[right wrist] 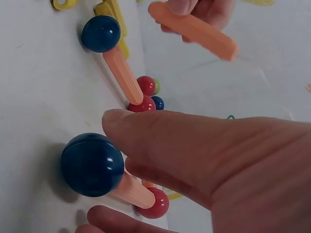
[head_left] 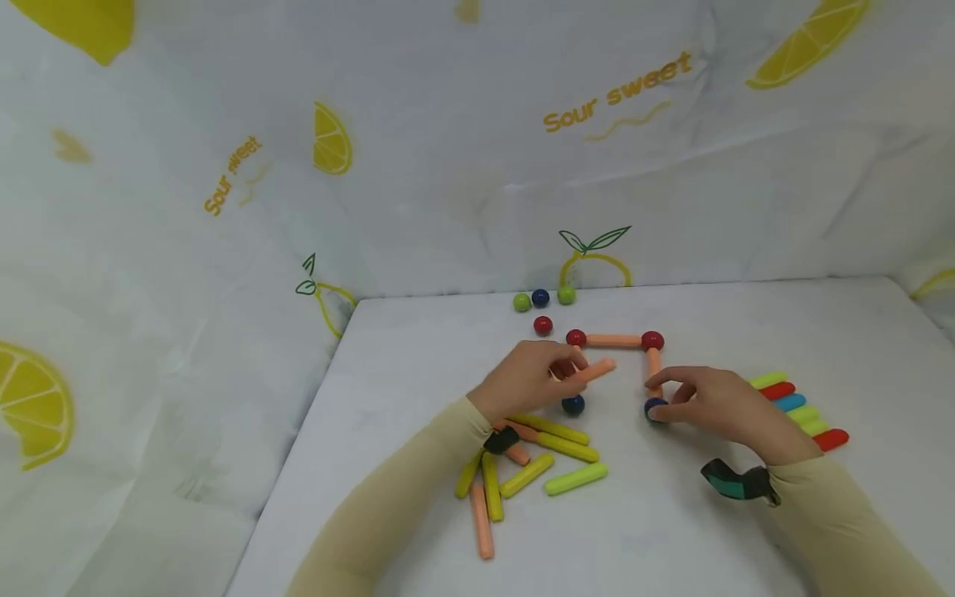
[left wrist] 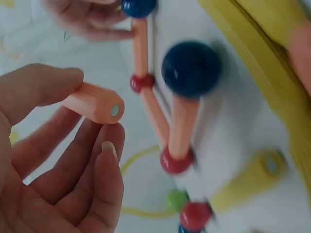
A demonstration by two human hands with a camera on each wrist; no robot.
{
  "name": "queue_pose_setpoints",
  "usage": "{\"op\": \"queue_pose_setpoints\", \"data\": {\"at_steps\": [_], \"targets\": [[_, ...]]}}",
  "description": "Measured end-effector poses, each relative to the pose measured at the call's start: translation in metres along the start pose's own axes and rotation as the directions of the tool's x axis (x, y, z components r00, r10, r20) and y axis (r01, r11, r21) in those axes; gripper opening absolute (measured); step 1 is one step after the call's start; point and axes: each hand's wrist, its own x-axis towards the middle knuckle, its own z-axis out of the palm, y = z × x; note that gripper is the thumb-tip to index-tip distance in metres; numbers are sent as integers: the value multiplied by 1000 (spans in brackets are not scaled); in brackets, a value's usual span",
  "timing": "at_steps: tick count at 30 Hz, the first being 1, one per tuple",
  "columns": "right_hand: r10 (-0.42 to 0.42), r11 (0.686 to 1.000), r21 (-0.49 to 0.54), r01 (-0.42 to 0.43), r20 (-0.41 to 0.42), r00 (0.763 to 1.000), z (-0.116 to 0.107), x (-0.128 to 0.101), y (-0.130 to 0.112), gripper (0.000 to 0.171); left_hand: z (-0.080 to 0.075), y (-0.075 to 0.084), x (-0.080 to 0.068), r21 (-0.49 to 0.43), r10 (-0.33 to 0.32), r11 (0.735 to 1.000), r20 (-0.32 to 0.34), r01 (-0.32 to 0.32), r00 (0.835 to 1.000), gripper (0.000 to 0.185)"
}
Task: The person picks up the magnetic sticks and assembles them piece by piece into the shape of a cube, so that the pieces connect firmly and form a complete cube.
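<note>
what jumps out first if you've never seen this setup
A half-built frame of orange sticks and balls at the table's middle: the left hand holds a loose orange stick over it, while the right hand touches the dark blue ball at one corner. Yellow-green sticks lie heaped nearer the person.

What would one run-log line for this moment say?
left hand: holds orange stick | right hand: pinches blue ball | frame: three sides joined

Frame of sticks and balls [head_left: 613, 341] at table [head_left: 746, 531] centre. Loose balls [head_left: 542, 300] just beyond frame, far-left. Stick pile [head_left: 530, 464] near-left of frame. Row of sticks [head_left: 794, 406] right of frame, beside right hand [head_left: 719, 406]. Left hand [head_left: 525, 380] left of frame.
</note>
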Motion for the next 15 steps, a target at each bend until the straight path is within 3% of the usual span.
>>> {"op": "queue_pose_setpoints", "data": {"at_steps": [2, 6, 15], "targets": [[-12, 1000, 4, 12, 9, 1000, 2, 1, -2, 59, 10, 9, 10, 29, 34, 999, 68, -36, 997, 16], [-36, 999, 24, 36, 13, 999, 6, 4, -4, 52, 27, 17, 19, 95, 20, 995, 151, -34, 988, 15], [-44, 998, 47, 45, -7, 999, 1, -3, 5, 37, 45, 26, 28, 265, -6, 963, 173, -41, 985, 16]]}}
